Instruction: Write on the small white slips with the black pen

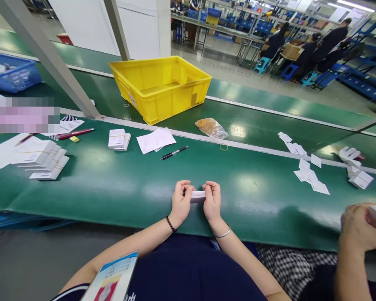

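Note:
My left hand [181,201] and my right hand [212,200] are closed on the two ends of a small stack of white cards [197,196], held low over the near edge of the green table [119,188]. The left hand grips the stack's left end, the right hand its right end. A black bracelet sits on my left wrist and a silver bangle on my right. On my lap at the lower left lies a printed booklet [113,279].
A yellow bin [160,87] stands behind. A black pen [174,153], loose papers [156,140], banded card stacks [119,139], a bag [211,127] and a rubber band [223,146] lie ahead. More stacks [44,161] lie left, scattered cards [310,175] right. A co-worker's hand [360,228] holds cards.

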### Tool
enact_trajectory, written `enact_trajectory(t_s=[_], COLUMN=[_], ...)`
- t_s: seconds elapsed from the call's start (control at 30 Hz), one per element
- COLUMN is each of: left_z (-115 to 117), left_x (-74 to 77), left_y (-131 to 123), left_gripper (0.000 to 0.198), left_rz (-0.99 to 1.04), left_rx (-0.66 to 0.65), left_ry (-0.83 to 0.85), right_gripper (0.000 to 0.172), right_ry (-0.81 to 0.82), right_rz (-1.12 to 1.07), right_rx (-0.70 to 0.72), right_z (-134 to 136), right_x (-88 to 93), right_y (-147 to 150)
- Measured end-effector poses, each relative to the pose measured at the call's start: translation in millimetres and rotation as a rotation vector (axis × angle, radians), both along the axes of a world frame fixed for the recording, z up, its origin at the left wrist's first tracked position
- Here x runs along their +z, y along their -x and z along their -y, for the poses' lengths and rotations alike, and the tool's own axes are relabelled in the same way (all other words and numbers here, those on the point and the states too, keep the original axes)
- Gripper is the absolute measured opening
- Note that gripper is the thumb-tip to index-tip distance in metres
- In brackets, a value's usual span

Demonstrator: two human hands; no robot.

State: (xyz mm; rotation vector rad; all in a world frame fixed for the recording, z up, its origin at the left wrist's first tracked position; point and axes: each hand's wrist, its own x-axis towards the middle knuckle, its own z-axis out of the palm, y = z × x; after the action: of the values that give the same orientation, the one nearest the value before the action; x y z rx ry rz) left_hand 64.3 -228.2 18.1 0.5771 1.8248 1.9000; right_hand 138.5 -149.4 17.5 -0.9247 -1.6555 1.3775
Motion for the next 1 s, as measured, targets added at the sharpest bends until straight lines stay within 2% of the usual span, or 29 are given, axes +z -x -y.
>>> enact_trajectory(t_s=[0.1, 0.2, 0.3, 0.4, 0.47, 0.53, 0.63, 0.7, 0.77, 0.87, 0.9, 1.0], left_z=[1.3, 8.0, 19.3, 26.5, 25.7, 20.6, 10.3, 5.9, 4.9, 7.5, 8.4, 8.7], left_x=[2.3, 11.8, 24.0, 31.6, 33.3, 34.8, 40.3, 45.5, 49.6, 52.5, 52.8, 52.8], left_y=[-7.3, -12.5, -1.0, 22.3, 33.6, 37.6, 35.6, 35.7, 39.4, 48.5, 51.3, 57.8], left_gripper=[0.024, 0.025, 0.033, 0.050, 0.060, 0.068, 0.058, 0.050, 0.053, 0.063, 0.067, 0.072], left_rz=[0.007, 0.013, -0.071, -0.155, -0.056, 0.128, 0.397, 0.504, 0.566, 0.683, 0.716, 0.746], left_rx=[-0.026, -0.094, -0.330, -0.495, -0.568, -0.695, -0.963, -1.063, -1.008, -0.833, -0.806, -0.833], left_ry=[0.008, -0.017, -0.057, 0.067, 0.155, 0.168, 0.130, 0.101, 0.060, 0.000, -0.017, -0.071], right_gripper=[0.038, 0.043, 0.044, 0.044, 0.044, 0.042, 0.038, 0.038, 0.050, 0.106, 0.114, 0.103], right_ry=[-0.001, -0.035, -0.129, -0.144, -0.093, -0.061, -0.153, -0.281, -0.416, -0.615, -0.667, -0.726], right_rz=[0.042, -0.011, -0.085, 0.011, 0.078, 0.066, 0.020, 0.005, -0.008, 0.046, 0.067, 0.068], right_rx=[0.062, 0.033, 0.060, 0.182, 0.219, 0.244, 0.401, 0.490, 0.549, 0.694, 0.729, 0.709], right_z=[2.0, 0.1, -10.0, -24.0, -29.5, -30.0, -27.4, -28.8, -33.1, -38.4, -38.4, -34.7], right_x=[6.3, 16.8, 24.5, 22.5, 18.4, 17.8, 29.6, 42.9, 54.0, 57.8, 55.7, 46.9], right_y=[2.9, 3.3, -1.0, -5.5, -5.3, -2.5, 2.3, 3.3, 1.9, -0.6, -0.5, 3.2])
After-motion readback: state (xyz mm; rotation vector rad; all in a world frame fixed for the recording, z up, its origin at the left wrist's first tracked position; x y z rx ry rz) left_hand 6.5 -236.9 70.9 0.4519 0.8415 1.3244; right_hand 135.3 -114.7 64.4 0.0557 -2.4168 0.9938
